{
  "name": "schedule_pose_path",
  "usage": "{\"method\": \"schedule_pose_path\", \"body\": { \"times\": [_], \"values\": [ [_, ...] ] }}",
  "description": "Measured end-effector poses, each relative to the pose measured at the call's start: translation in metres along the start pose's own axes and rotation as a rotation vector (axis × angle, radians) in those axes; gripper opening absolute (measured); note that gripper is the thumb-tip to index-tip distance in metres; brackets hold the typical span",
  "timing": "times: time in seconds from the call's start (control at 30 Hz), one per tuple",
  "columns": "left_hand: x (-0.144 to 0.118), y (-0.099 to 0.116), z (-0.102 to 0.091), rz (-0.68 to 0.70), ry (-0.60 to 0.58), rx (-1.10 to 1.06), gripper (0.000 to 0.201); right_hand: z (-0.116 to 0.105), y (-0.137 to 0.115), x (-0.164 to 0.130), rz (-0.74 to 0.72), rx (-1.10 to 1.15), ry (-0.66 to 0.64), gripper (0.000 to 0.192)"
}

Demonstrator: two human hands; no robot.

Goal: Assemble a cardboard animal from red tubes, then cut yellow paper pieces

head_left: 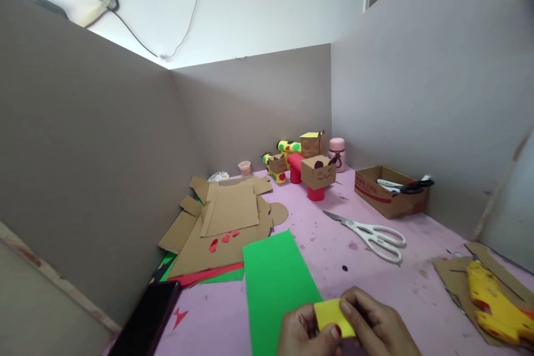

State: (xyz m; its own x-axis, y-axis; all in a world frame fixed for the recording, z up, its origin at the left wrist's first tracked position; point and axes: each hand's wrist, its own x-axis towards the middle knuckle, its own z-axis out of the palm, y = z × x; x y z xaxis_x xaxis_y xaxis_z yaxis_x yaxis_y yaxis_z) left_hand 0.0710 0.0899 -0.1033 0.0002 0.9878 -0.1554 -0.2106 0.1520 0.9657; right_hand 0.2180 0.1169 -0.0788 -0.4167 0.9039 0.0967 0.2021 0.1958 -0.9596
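Near the bottom edge, both my hands pinch a small yellow piece of paper [332, 314]. My left hand [306, 334] grips its left and lower side, thumb pressed on the front. From the right, my right hand [371, 322] closes on its upper right corner. Under and behind my hands lies a long green sheet of paper [277, 272]. White-handled scissors [367, 233] rest beyond my right hand, their blades pointing away to the left. The fingers behind the yellow paper are partly hidden.
Cardboard sheets [231, 208] with red paper hearts [226, 238] lie left. Box-headed cardboard animals [318, 172] stand at the back beside a pink bottle [337, 154]. A cardboard box [386, 200] of tools and a yellow glue gun [494, 303] are right; a phone [146, 320] lies front left.
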Motion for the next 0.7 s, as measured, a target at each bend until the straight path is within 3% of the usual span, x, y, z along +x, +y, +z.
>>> {"method": "schedule_pose_path", "body": {
  "times": [0.13,0.3,0.53,0.7],
  "values": [
    [-0.004,0.008,-0.001,0.013,0.058,-0.003,0.058,0.003,0.001,0.001,0.062,0.157,-0.085,0.039],
    [-0.006,0.014,-0.001,0.043,0.118,0.029,0.054,0.006,0.001,0.005,-0.041,0.057,-0.209,0.042],
    [-0.002,0.013,-0.004,0.026,0.134,0.065,0.053,0.008,0.007,0.009,0.124,0.225,-0.135,0.051],
    [-0.002,0.022,-0.003,-0.051,0.121,-0.017,0.052,0.009,0.01,0.009,0.138,0.298,-0.118,0.052]
  ]
}}
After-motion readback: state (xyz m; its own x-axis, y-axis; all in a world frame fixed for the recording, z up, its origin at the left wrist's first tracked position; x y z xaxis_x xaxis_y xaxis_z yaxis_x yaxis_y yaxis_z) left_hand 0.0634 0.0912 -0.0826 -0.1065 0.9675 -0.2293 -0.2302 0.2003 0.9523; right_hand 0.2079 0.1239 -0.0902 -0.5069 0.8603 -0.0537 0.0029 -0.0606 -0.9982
